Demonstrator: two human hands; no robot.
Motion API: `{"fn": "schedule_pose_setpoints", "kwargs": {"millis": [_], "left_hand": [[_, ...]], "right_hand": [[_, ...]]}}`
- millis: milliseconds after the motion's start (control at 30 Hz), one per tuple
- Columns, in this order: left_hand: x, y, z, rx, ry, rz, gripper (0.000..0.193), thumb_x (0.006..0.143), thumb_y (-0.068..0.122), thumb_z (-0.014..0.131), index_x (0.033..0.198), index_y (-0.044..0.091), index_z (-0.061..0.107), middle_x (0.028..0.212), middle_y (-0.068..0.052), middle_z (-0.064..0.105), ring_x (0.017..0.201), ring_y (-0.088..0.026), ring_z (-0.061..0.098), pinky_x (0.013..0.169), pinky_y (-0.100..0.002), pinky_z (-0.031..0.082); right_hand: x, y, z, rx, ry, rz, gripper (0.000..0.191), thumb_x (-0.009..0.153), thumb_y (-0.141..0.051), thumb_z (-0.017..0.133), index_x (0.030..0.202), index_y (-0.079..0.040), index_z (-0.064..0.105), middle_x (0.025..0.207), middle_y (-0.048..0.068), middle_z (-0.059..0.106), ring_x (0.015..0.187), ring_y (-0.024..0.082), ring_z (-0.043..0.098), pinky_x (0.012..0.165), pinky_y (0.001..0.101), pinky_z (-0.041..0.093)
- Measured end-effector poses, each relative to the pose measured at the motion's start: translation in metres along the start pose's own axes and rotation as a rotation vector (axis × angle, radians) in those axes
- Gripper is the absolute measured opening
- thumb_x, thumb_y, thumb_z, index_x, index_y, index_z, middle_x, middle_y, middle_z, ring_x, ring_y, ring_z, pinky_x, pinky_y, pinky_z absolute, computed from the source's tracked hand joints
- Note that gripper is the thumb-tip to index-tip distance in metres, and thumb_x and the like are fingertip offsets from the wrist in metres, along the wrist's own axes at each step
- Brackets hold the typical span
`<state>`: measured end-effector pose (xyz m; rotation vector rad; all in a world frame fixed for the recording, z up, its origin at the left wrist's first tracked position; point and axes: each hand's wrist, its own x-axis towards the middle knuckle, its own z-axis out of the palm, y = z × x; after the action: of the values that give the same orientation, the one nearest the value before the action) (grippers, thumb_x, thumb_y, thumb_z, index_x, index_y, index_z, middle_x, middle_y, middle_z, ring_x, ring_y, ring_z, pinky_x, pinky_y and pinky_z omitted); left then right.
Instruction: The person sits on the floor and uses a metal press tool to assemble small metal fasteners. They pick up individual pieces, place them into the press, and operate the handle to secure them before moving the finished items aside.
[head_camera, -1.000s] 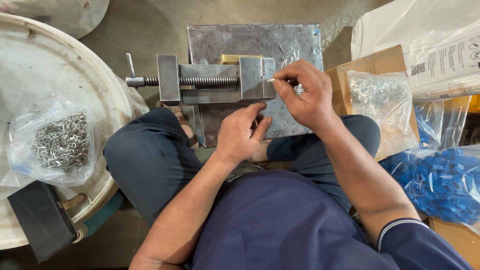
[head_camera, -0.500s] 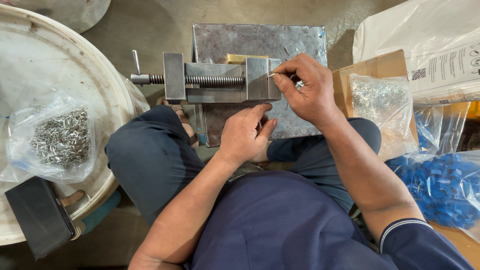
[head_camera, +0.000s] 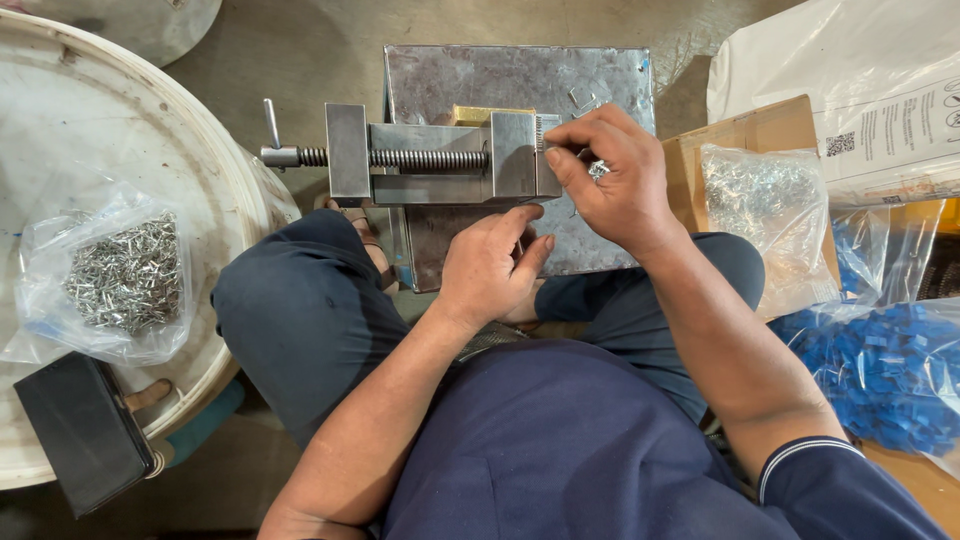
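Right hand (head_camera: 615, 180) is pinched on a small metal piece (head_camera: 598, 170) at the vise (head_camera: 440, 157) jaw on the steel plate (head_camera: 520, 75), while the left hand (head_camera: 490, 265), loosely curled and empty, is rested just below the vise.

At the left of the frame a big round white lid (head_camera: 90, 130) carries a clear bag of small metal pins (head_camera: 115, 275), and a flat black box (head_camera: 85, 430) lies on its lower edge. At the right, an open cardboard box (head_camera: 745, 135) holds 1 more clear bag of metal bits (head_camera: 770, 215). Below it, at the lower right, sits a clear bag of blue plastic pieces (head_camera: 885, 370). A white printed sack (head_camera: 860, 70) fills the upper right corner.
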<state>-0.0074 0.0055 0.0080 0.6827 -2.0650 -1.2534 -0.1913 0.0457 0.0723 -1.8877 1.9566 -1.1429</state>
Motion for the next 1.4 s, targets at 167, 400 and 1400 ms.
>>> {"fn": "schedule_pose_setpoints", "kwargs": {"millis": [167, 400, 1400], "left_hand": [[-0.001, -0.002, 0.002, 0.063, 0.054, 0.084, 0.031, 0.091, 0.023, 0.075, 0.115, 0.004, 0.068, 0.086, -0.014, 0.07, 0.077, -0.032, 0.069, 0.068, -0.04, 0.054], [-0.006, -0.004, 0.008, -0.051, 0.014, 0.046, 0.024, 0.097, 0.018, 0.073, 0.116, 0.005, 0.067, 0.084, -0.006, 0.07, 0.07, -0.023, 0.068, 0.065, -0.034, 0.054], [0.004, 0.0, 0.001, 0.093, -0.107, 0.123, 0.012, 0.091, 0.018, 0.069, 0.095, 0.008, 0.071, 0.08, -0.012, 0.069, 0.079, -0.035, 0.065, 0.068, -0.047, 0.051]], "right_hand": [[-0.032, 0.022, -0.004, -0.013, 0.12, 0.092, 0.011, 0.101, -0.001, 0.074, 0.111, -0.001, 0.072, 0.099, 0.009, 0.068, 0.084, 0.016, 0.067, 0.076, 0.0286, 0.055], [-0.094, 0.042, -0.004, -0.081, 0.057, 0.29, 0.012, 0.095, -0.004, 0.077, 0.106, -0.004, 0.074, 0.088, 0.007, 0.067, 0.067, 0.015, 0.058, 0.062, 0.0285, 0.047], [-0.079, 0.007, 0.007, 0.192, -0.075, 0.228, 0.007, 0.094, -0.006, 0.075, 0.097, -0.001, 0.07, 0.09, 0.006, 0.068, 0.075, 0.014, 0.063, 0.067, 0.027, 0.051]]}}
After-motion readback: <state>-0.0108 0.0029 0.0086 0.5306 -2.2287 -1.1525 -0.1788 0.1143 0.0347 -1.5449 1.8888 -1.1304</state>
